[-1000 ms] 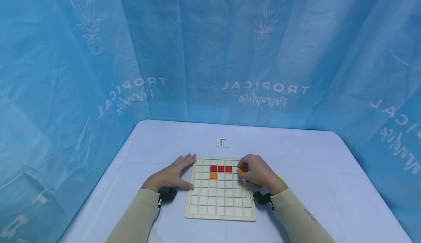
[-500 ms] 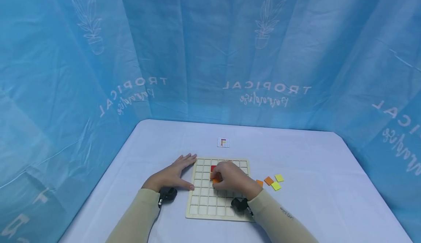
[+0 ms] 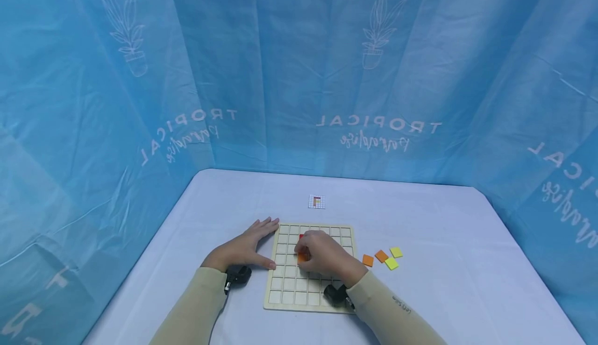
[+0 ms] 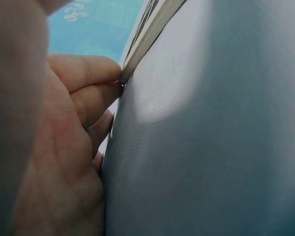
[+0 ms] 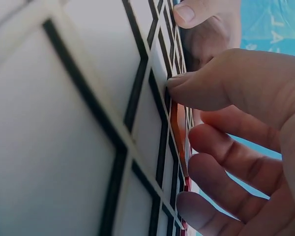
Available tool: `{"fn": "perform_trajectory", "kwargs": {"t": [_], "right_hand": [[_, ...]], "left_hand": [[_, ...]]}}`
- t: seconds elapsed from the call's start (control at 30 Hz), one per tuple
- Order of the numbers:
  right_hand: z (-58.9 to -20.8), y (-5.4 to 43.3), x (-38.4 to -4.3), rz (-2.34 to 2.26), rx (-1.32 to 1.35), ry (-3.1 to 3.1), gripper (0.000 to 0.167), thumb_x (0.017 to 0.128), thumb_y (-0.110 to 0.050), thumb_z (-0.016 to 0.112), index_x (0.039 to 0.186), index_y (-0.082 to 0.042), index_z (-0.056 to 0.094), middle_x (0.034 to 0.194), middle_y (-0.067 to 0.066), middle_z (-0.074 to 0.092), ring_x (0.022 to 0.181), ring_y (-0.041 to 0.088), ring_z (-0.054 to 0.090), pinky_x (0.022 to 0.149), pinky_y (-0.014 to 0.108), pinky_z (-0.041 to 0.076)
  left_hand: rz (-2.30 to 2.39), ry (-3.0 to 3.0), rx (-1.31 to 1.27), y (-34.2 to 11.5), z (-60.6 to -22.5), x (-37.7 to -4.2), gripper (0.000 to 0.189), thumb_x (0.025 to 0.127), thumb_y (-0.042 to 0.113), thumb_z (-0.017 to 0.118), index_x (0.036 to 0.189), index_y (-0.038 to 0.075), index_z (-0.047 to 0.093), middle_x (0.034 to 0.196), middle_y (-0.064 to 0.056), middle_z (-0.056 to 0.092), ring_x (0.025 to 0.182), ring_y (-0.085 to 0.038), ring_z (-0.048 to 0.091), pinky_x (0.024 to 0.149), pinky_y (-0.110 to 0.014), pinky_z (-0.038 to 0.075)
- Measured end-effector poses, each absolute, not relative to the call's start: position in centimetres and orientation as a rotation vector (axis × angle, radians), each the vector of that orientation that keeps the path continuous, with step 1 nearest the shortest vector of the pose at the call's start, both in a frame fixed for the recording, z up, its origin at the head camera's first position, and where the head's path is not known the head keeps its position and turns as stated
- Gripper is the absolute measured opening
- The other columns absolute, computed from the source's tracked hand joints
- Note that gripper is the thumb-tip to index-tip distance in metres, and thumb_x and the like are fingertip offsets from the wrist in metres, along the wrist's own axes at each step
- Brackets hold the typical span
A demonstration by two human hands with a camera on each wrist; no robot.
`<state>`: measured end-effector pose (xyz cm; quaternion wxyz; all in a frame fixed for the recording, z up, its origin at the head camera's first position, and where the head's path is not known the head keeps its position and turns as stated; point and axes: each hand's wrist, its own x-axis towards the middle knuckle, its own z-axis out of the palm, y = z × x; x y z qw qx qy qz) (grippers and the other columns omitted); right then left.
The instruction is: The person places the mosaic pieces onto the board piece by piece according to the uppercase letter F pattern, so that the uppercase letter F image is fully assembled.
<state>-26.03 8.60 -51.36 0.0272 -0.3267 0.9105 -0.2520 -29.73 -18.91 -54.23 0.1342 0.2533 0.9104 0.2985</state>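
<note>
Orange tile (image 3: 303, 257) is pinched by R hand (image 3: 324, 254) over gridded board (image 3: 288, 285), L of ctr; board edge is steadied by spread L hand (image 3: 240, 249). Tile's best squared w/ cell, then pressed evenly.

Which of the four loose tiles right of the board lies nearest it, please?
The leftmost loose orange tile; the other loose orange tile and both yellow tiles lie farther right.

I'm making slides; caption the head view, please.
Right grip at an orange tile on a gridded board, left grip touching its left edge.
</note>
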Motion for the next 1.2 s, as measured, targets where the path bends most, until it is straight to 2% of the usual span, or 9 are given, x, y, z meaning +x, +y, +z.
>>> {"fn": "perform_trajectory", "kwargs": {"t": [0.2,0.37,0.63,0.77,0.9,1.1,1.2], "right_hand": [[-51.2,9.5,-25.8,-0.807,-0.988,2.811,0.02,0.085,-0.012,0.087,0.104,-0.013,0.081,0.095,-0.011,0.066,0.085,0.008,0.06,0.079,0.025,0.054],[-50.7,12.4,-25.7,-0.902,-0.973,2.822,0.019,0.088,-0.011,0.085,0.107,-0.01,0.081,0.1,-0.004,0.071,0.091,0.016,0.065,0.082,0.031,0.057],[-51.4,19.9,-24.9,-0.963,-0.58,2.916,0.023,0.085,-0.007,0.085,0.107,-0.012,0.079,0.101,-0.007,0.069,0.09,0.014,0.062,0.079,0.036,0.057],[-51.8,22.1,-24.4,-0.934,-0.519,2.904,0.027,0.082,-0.008,0.089,0.107,-0.011,0.078,0.098,-0.007,0.068,0.086,0.013,0.062,0.076,0.034,0.057],[-51.9,23.0,-24.1,-0.91,-0.54,2.877,0.031,0.079,-0.008,0.093,0.106,-0.011,0.078,0.096,-0.008,0.068,0.082,0.012,0.061,0.075,0.031,0.057],[-51.9,23.2,-24.2,-0.864,-0.536,2.894,0.029,0.078,0.0,0.09,0.1,-0.014,0.078,0.091,-0.011,0.067,0.079,0.011,0.059,0.074,0.031,0.056],[-51.9,23.1,-24.1,-0.87,-0.505,2.903,0.03,0.077,-0.001,0.091,0.099,-0.016,0.078,0.09,-0.012,0.066,0.079,0.011,0.058,0.073,0.031,0.056]], "left_hand": [[0.876,2.638,0.736,-18.8,-54.4,-29.9,0.126,0.067,0.07,0.09,0.168,0.02,0.033,0.174,-0.001,0.02,0.159,-0.036,0.002,0.121,-0.067,0.012],[0.883,2.643,0.754,-18.6,-54.5,-30.1,0.126,0.067,0.068,0.091,0.167,0.018,0.033,0.174,-0.003,0.021,0.159,-0.036,0.003,0.121,-0.066,0.013],[0.888,2.639,0.749,-18.5,-54.7,-30.0,0.126,0.067,0.068,0.091,0.167,0.017,0.034,0.173,-0.002,0.022,0.159,-0.036,0.003,0.122,-0.064,0.013],[0.889,2.65,0.716,-18.8,-54.7,-29.9,0.126,0.066,0.067,0.092,0.167,0.018,0.034,0.174,-0.004,0.021,0.159,-0.037,0.003,0.121,-0.066,0.014],[0.895,2.651,0.706,-19.0,-54.5,-29.9,0.126,0.065,0.068,0.092,0.167,0.019,0.034,0.174,-0.004,0.02,0.159,-0.038,0.002,0.121,-0.067,0.014],[0.91,2.635,0.726,-18.8,-54.4,-29.8,0.125,0.067,0.067,0.092,0.167,0.017,0.034,0.174,-0.004,0.021,0.159,-0.037,0.001,0.122,-0.065,0.011],[0.903,2.632,0.727,-18.7,-54.5,-29.9,0.125,0.068,0.066,0.092,0.167,0.017,0.034,0.174,-0.002,0.021,0.159,-0.036,0.001,0.122,-0.065,0.011]]}}
